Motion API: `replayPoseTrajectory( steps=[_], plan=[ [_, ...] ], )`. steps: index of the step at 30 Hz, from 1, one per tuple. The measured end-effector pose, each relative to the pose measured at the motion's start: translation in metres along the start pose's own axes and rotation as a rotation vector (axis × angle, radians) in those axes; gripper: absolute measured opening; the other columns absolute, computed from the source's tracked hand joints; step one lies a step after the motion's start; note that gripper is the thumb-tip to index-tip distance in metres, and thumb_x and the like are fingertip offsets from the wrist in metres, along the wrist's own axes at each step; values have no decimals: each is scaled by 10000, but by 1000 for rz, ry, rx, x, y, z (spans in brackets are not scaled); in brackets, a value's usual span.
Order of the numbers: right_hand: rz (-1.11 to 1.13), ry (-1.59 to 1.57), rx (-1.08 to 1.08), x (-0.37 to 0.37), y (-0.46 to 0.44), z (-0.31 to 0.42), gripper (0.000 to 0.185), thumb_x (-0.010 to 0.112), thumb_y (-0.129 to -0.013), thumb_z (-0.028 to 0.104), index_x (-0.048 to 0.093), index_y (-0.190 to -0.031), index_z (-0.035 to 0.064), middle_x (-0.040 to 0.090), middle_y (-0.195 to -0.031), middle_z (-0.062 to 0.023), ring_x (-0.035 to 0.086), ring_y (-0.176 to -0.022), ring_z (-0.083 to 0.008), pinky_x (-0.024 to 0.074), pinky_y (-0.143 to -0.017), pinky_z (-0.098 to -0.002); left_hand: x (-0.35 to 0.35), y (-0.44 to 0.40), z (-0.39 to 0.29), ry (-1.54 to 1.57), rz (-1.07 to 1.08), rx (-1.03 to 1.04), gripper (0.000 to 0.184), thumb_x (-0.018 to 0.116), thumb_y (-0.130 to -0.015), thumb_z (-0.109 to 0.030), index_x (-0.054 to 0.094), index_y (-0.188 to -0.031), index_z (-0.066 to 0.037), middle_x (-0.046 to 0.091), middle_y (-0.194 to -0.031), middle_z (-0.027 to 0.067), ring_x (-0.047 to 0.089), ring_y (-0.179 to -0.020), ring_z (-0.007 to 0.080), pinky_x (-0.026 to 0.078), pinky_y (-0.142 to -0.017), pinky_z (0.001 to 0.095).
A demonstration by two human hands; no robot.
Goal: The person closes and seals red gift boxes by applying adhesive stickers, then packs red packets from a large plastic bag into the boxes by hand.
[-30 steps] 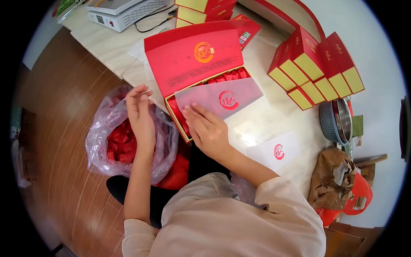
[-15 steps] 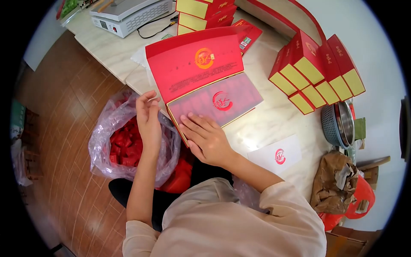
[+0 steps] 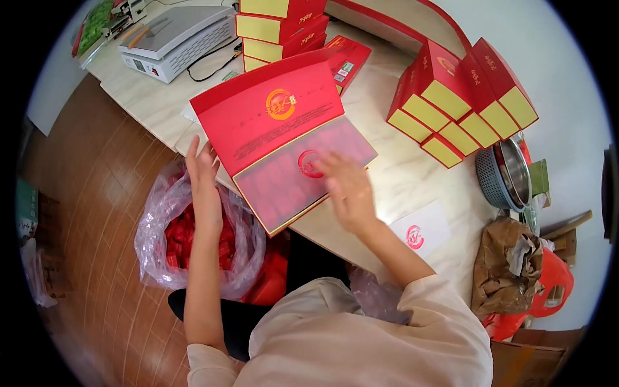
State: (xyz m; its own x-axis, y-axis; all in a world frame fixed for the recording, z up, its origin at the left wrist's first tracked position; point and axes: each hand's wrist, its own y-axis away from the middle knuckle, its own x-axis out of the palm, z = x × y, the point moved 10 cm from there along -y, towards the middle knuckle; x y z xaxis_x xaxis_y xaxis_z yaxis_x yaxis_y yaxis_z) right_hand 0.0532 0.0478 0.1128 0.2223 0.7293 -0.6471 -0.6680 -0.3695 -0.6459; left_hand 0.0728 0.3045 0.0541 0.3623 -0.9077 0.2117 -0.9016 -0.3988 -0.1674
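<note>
A red gift box [image 3: 222, 132] lies on the table with its lid raised and leaning back. Over its contents rests a translucent sheet [image 3: 271, 190] with a red round logo; blurred red shapes show through. My left hand [image 3: 205, 187] is beside the box's left edge, fingers stretched upward and apart, holding nothing. Above the right part of the sheet is my right hand [image 3: 350, 193], smeared by motion, its fingers extended near the logo. Whether it touches the sheet I cannot tell.
A clear plastic bag [image 3: 155, 242] of red packets stands at the table edge on my left. Stacked closed boxes [image 3: 451, 87] are at the right, others at the back [image 3: 284, 29]. A white logo sheet [image 3: 425, 229], a scale [image 3: 177, 48] and a colander [image 3: 491, 177] are around.
My right hand has slid from the sheet's lower left toward its right part. My left hand stays beside the box, its fingers now more spread. The whole view has shifted slightly.
</note>
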Motion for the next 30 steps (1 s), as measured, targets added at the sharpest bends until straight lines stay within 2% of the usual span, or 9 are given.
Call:
replayPoseTrajectory(
  steps=[3,4,7,10,13,20,27,29,30],
  plan=[
    [-216,94,85,-51,-2,-36,301,409,-965,118,644,-1097,-16,629,-1175,-166,561,-1138,-346,385,-1002,-436,17,-21,-28,224,106,-59,711,262,-1001,-561,192,-1493,-52,335,-1468,238,335,-1375,303,242,-1134,409],
    [-296,-120,200,-69,-2,-51,324,378,-991,145,629,-1078,-40,622,-1184,-178,551,-1158,-327,380,-1011,-425,24,-23,-49,190,135,0,770,202,-980,-619,200,-1494,-46,345,-1460,248,363,-1356,314,217,-1141,413],
    [-553,-238,199,-126,-3,-63,455,276,-1031,240,602,-996,-75,624,-1159,-204,596,-1084,-294,412,-992,-398,63,-1,-70,234,696,-93,760,192,-988,-599,231,-1489,-29,342,-1473,233,389,-1347,280,198,-1147,418],
    [-593,-205,207,-146,-6,-63,475,264,-1031,256,609,-959,-63,646,-1111,-196,569,-1125,-286,395,-1009,-395,106,46,-43,-526,738,-16,767,275,-976,-591,253,-1479,-13,323,-1490,231,324,-1382,325,148,-1150,469],
    [-547,-188,143,-141,-14,-63,460,282,-1031,246,623,-952,-54,664,-1073,-180,557,-1138,-281,394,-1009,-392,138,86,-4,-1346,683,482,812,409,-912,-622,309,-1468,-39,267,-1517,225,200,-1409,444,97,-1110,623],
    [-346,-137,-6,-87,-66,-56,392,334,-1024,200,656,-927,-3,684,-974,-124,603,-1012,-285,443,-890,-368,146,87,4,-1436,603,465,807,647,-827,-438,288,-1493,-159,212,-1549,182,183,-1419,422,132,-1075,679],
    [40,-128,280,55,-166,-130,259,525,-931,239,637,-1036,31,684,-974,-156,656,-909,-304,485,-817,-379,154,93,16,-1623,557,563,891,732,-763,-320,249,-1506,-235,233,-1549,160,203,-1418,421,142,-1073,685],
    [345,114,317,117,-171,-152,411,621,-865,358,621,-1154,66,663,-1077,-171,633,-1020,-310,486,-875,-393,147,89,0,-1574,544,554,863,733,-779,-294,270,-1498,-180,272,-1533,165,219,-1426,371,155,-1097,645],
    [354,109,297,137,-170,-151,411,621,-865,358,621,-1154,66,663,-1077,-171,633,-1020,-310,486,-875,-393,144,88,-5,-1229,659,440,821,721,-800,-276,290,-1487,-147,308,-1513,173,250,-1420,338,159,-1112,612]
  ],
)
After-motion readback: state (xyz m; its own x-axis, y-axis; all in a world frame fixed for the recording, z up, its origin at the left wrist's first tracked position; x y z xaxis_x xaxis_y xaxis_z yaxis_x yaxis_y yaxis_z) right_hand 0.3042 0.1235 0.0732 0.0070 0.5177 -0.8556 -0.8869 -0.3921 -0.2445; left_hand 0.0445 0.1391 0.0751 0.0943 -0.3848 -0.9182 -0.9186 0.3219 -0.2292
